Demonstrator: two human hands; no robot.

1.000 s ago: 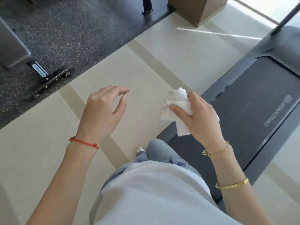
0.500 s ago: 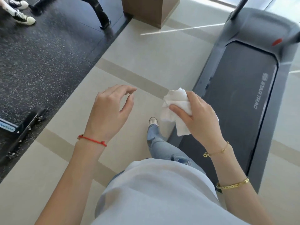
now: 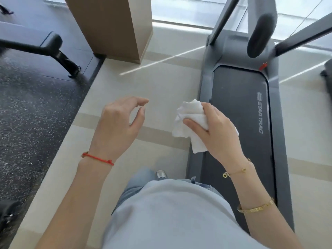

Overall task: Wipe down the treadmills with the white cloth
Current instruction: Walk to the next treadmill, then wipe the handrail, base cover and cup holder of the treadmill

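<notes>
mat: dark speckled rubber floor, far left. A black machine leg stands on it, blurred.
column: brown, upper left of centre, base at the mat's edge where the pale floor starts.
floor: pale tile with darker beige bands; thin bright streaks of light cross it.
left hand: yours, held in the air over the floor, back of hand up. Grip released: fingers loosely curled, thumb near the fingertips, nothing in it. Red cord on the wrist.
torso: your light shirt fills the bottom centre, jeans and one shoe tip just above it, on the floor beside the treadmill.
cloth: white, crumpled, in your right hand. Held in the air just over the treadmill's left edge, not touching it. Loose end hangs below the hand.
right hand: grip grasping the cloth, thumb on the near side, fingers wrapped over the top. Thin gold chain at the wrist, gold bangle further up the forearm.
treadmill: right of centre, dark belt in a grey frame, "STAR TRAC" on the right rail. Grey uprights rise from the front end; a padded handle end hangs over it, blurred. Small red tag by the belt's front right corner.
far right: edge of another dark machine, cut off by the frame.
</notes>
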